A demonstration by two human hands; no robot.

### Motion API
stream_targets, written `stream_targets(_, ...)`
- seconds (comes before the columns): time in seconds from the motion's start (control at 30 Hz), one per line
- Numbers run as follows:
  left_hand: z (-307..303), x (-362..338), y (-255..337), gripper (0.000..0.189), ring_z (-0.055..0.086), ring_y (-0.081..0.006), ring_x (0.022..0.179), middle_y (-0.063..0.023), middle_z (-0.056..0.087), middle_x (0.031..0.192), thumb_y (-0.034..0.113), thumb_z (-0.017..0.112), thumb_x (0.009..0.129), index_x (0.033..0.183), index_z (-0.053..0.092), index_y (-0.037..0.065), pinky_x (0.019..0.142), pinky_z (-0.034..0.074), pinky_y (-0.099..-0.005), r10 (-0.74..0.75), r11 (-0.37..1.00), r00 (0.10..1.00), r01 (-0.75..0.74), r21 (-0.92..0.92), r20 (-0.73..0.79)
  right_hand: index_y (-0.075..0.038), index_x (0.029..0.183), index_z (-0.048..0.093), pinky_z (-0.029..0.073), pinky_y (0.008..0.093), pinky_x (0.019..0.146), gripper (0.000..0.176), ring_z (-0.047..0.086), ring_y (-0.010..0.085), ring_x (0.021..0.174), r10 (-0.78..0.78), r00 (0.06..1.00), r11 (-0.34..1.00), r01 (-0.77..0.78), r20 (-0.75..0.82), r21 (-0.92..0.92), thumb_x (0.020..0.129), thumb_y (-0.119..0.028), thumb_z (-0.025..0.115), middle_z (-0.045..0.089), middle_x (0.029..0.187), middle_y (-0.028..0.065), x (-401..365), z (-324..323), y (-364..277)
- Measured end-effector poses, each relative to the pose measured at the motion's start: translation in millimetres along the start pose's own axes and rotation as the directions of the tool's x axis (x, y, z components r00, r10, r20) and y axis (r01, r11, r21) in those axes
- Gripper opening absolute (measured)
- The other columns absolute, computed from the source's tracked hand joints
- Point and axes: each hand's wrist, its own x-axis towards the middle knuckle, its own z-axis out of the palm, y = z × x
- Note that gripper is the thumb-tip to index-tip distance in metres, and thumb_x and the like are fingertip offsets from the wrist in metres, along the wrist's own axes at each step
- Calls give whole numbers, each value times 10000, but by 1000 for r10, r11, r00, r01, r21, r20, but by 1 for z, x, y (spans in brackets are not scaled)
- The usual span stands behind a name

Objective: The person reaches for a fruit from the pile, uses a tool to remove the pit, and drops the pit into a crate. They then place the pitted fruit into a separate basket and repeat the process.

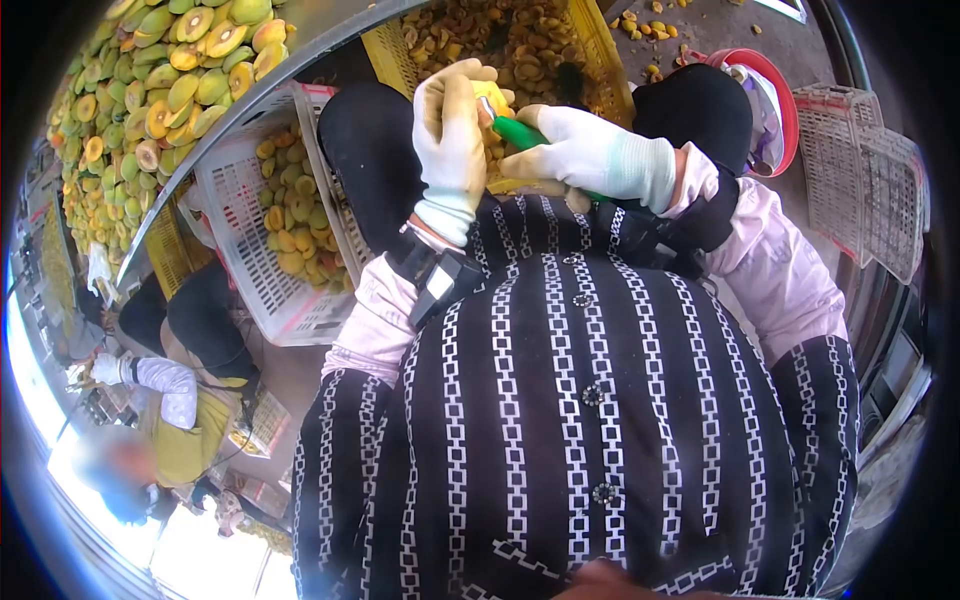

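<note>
In the head view, my left hand, in a white glove with yellowed fingers, is closed round a piece of yellow-orange fruit. My right hand, gloved too, grips a green-handled tool. Its metal end meets the fruit, but its exact shape is too small to make out. Both hands are over the near end of a yellow crate on the floor between my knees. Inside that crate lie many brownish-orange fruit pieces.
Halved green-and-orange fruit is heaped on a metal-edged table at upper left. Beside my left leg stands a white crate of fruit. A red bucket and stacked white crates are at right. A co-worker sits at lower left.
</note>
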Motion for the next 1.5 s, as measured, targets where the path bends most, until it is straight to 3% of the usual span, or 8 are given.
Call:
stream_targets(0.17, 0, -6, -1, 300, 671, -278, 745, -205, 636, 978, 255, 442, 998, 1109, 491, -20, 669, 572, -352, 41, 999, 999, -41, -11, 3, -20, 704, 528, 376, 246, 351, 208, 451, 119, 343, -70, 985, 945, 15, 159, 327, 838, -156, 608, 501, 506, 46, -5, 8, 1)
stream_targets(0.3, 3, 2, 0, 331, 675, -309, 763, -214, 635, 992, 289, 449, 992, 1120, 498, -12, 634, 587, -388, 162, 987, 987, -161, -17, 21, -7, 677, 539, 396, 247, 364, 211, 487, 114, 385, -146, 977, 934, 84, 154, 348, 797, -162, 616, 506, 544, 30, -3, 11, 1)
stream_targets(0.37, 2, 5, -5, 386, 672, -339, 763, -218, 632, 1010, 333, 457, 981, 1156, 498, -9, 629, 590, -403, 2, 960, 1000, -6, -281, -15, 35, 825, 528, 423, 262, 383, 215, 513, 137, 420, -149, 988, 974, 153, -41, 167, 786, -160, 608, 555, 632, 71, 0, 24, 3)
stream_targets(0.57, 1, 2, -17, 386, 669, -364, 752, -223, 638, 1006, 329, 444, 973, 1151, 527, -3, 621, 568, -420, -25, 959, 997, 4, -283, -69, 60, 887, 508, 473, 293, 440, 256, 564, 168, 485, -120, 988, 976, 135, -93, 172, 786, -155, 606, 576, 683, 97, -2, 33, 10)
stream_targets(0.77, 0, 2, -21, 353, 663, -361, 683, -221, 645, 931, 295, 417, 960, 1085, 541, -12, 612, 567, -413, -74, 983, 996, 63, -174, -58, 88, 969, 487, 506, 356, 496, 289, 629, 268, 534, -170, 936, 955, 80, -307, -284, 800, -136, 552, 624, 712, 182, 5, 44, 21)
stream_targets(0.83, -3, 3, -30, 338, 658, -358, 660, -215, 643, 917, 289, 408, 958, 1051, 544, -6, 595, 563, -414, -129, 973, 988, 108, -204, -91, 92, 964, 524, 517, 410, 592, 293, 644, 356, 643, -325, 884, 840, 105, -338, -532, 799, -148, 553, 633, 762, 238, 12, 47, 32)
stream_targets(1.23, -9, 23, -66, 393, 624, -364, 632, -193, 642, 873, 387, 381, 959, 1001, 554, 37, 616, 526, -464, -313, 914, 947, 280, -293, -72, 58, 964, 584, 526, 425, 628, 269, 669, 349, 706, -484, 759, 653, -20, -436, -757, 794, -146, 537, 666, 750, 198, 15, 48, 55)
stream_targets(1.5, -10, 19, -72, 386, 611, -320, 850, -145, 641, 893, 443, 425, 938, 953, 573, 87, 786, 491, -437, -441, 732, 894, 407, -546, 75, 19, 928, 565, 525, 426, 613, 189, 674, 334, 694, -570, 700, 535, -81, -430, -841, 803, -120, 537, 667, 747, 174, 15, 39, 51)
